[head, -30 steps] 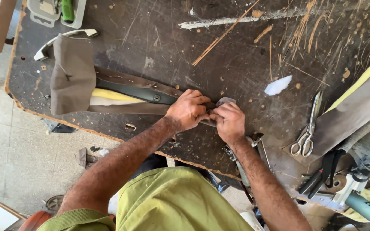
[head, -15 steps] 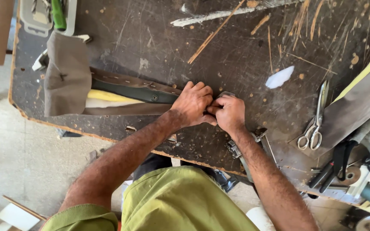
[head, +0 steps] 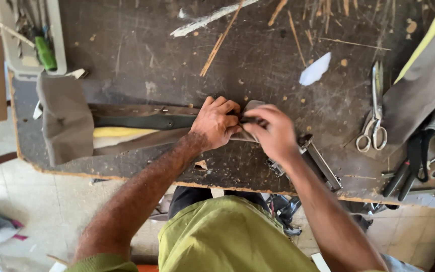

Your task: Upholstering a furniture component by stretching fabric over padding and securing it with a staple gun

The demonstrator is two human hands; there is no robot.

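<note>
Strap end hidden under hands; right hand blurred.

I see it all through one camera, worn on the head and aimed almost straight down over the chest, so the dark, scarred workbench fills the upper frame with its near edge running across the middle and pale floor showing below it. It sits close: both forearms rise from the bottom edge to the left hand and right hand at centre. With no second view, nothing overlaps.
</note>
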